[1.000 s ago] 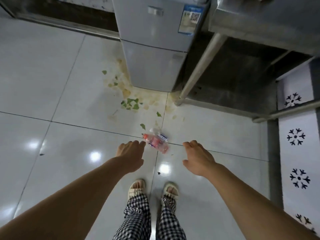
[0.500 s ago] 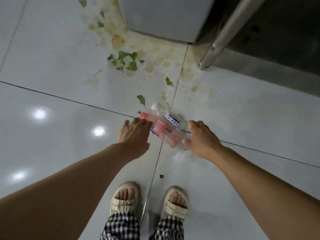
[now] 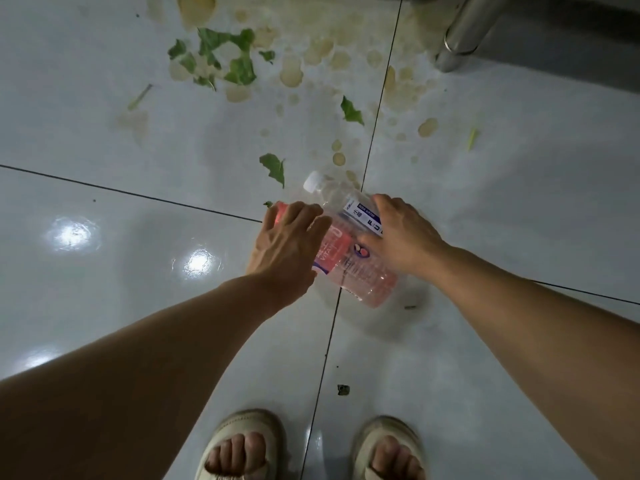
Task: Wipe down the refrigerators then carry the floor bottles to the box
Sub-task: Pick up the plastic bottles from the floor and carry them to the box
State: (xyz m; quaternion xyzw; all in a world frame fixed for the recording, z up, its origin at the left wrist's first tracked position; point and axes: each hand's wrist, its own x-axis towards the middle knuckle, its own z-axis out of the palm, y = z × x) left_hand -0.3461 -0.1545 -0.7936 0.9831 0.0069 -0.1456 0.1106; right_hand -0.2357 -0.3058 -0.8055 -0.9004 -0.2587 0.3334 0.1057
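Bottles are only being gathered: your left hand [image 3: 289, 242] curls over the pink bottle [image 3: 349, 263], your right hand [image 3: 401, 237] over the clear bottle [image 3: 341, 199], mid-frame on the floor [image 3: 138, 271]; box unseen.

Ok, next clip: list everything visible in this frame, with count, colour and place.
pink bottle: one, pink drink, pink cap, lying on the floor by the tile joint
clear bottle: one, clear, white cap, blue-and-white label, lying alongside the pink one, on its far side
leaf scraps: several, green, scattered on the far floor
stains: many, yellowish-brown, across the far floor
metal leg: one, silver, far right
floor: large glossy pale tiles, dark joints
sandals: two, beige, bottom edge
left hand: fingers over the pink bottle's cap end
right hand: curled on the clear bottle's label
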